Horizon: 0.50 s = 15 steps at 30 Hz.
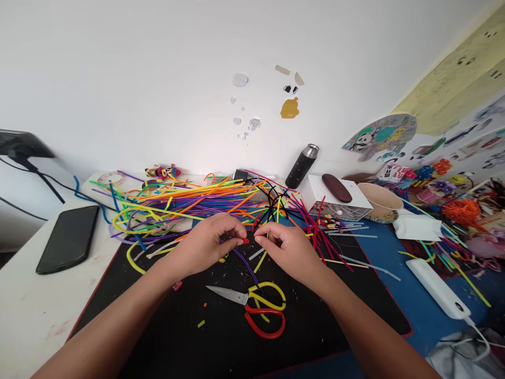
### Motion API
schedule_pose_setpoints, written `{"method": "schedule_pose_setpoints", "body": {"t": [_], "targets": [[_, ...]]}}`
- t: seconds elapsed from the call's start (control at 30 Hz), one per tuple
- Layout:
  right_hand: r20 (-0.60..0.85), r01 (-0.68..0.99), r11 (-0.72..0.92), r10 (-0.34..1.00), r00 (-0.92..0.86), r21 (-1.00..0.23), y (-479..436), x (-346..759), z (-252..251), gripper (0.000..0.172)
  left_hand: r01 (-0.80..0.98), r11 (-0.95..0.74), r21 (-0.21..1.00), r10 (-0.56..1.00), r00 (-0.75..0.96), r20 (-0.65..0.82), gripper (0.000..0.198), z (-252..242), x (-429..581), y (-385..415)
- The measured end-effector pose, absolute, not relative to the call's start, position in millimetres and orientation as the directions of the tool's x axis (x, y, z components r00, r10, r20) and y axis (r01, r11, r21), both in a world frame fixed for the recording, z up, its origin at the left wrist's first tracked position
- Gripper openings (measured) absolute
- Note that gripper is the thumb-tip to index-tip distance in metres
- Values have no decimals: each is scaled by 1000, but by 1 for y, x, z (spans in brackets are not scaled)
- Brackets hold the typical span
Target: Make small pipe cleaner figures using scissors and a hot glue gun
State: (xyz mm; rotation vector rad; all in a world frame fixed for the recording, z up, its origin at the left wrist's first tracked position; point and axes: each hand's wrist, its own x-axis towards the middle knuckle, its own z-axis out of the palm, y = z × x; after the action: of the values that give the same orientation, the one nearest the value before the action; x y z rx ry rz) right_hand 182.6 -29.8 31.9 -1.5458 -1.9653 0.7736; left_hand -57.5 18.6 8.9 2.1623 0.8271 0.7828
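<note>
My left hand [211, 242] hovers over the black mat [165, 342], its fingers pinched on a small red piece [245, 240]. My right hand [286, 247] sits close beside it, fingertips pinched together and almost touching the left ones; what it holds is hidden. A purple pipe cleaner [244, 266] runs out from under the left hand. Scissors [258, 308] with one yellow and one red handle lie on the mat just below both hands. A big heap of coloured pipe cleaners [177, 205] lies behind the hands.
A black phone [69, 238] lies on the white table at the left. A black flask [302, 166], a white box [335, 197] and a beige bowl [381, 200] stand at the back right. A white power strip [436, 287] and craft clutter fill the right side.
</note>
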Motion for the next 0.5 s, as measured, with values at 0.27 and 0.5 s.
{"method": "schedule_pose_setpoints", "body": {"t": [0.27,0.5], "targets": [[8,737,252,948,-317,-627,-23,170,34,11,362,-628,689,698,653,293,7,13,-59,18],[-49,786,256,939,-340,-563,-23,163,39,10,358,-693,626,648,689,324,12,11,-59,17]]}}
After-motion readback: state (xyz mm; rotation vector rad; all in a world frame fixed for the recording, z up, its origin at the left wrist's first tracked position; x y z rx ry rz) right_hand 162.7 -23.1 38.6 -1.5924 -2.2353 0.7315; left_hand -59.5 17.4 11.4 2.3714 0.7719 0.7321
